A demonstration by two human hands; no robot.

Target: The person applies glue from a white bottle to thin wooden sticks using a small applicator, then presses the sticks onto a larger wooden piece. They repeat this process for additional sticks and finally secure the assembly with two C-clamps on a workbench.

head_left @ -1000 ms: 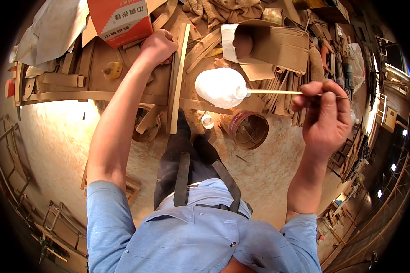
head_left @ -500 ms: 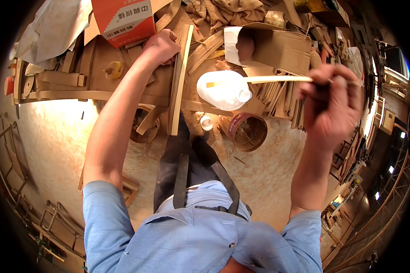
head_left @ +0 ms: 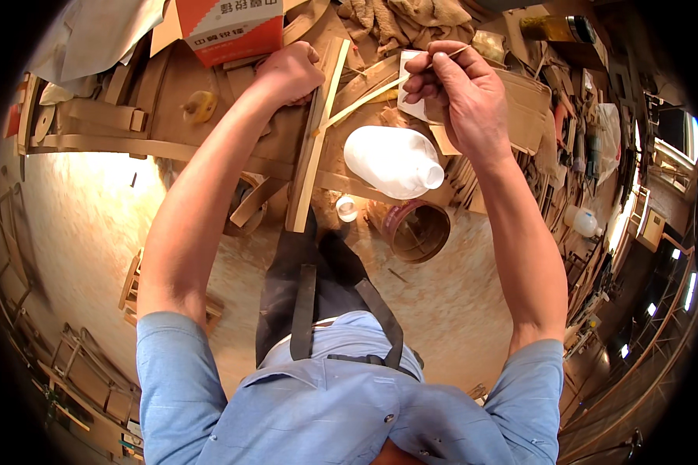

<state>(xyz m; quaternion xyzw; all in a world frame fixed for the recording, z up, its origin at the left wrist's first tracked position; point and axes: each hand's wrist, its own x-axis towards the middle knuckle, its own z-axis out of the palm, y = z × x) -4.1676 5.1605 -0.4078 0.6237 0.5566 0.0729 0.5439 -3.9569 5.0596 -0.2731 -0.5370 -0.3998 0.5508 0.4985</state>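
My left hand (head_left: 289,75) is closed on the far part of a narrow wooden board (head_left: 312,159), which stretches toward me past the bench edge. A pale strip runs along the board's right side. Between the thumb and fingers of my right hand (head_left: 471,99) is a thin wooden stick (head_left: 364,103), slanting down to the left. Its amber-wet tip meets the board's pale strip. Just below the stick, a white plastic bottle (head_left: 388,159) lies on its side with its neck toward the lower right.
A red and white box (head_left: 233,35) stands beyond my left hand. Left on the bench is a small yellow bottle (head_left: 200,106). An open cardboard box (head_left: 526,108) and wood scraps lie at the right. Below the bench edge are a bucket (head_left: 417,232) and a small white cup (head_left: 347,208).
My right hand has swung left and forward with the stick. The stick's tip has gone from the white bottle to the board. My left hand keeps its hold on the board.
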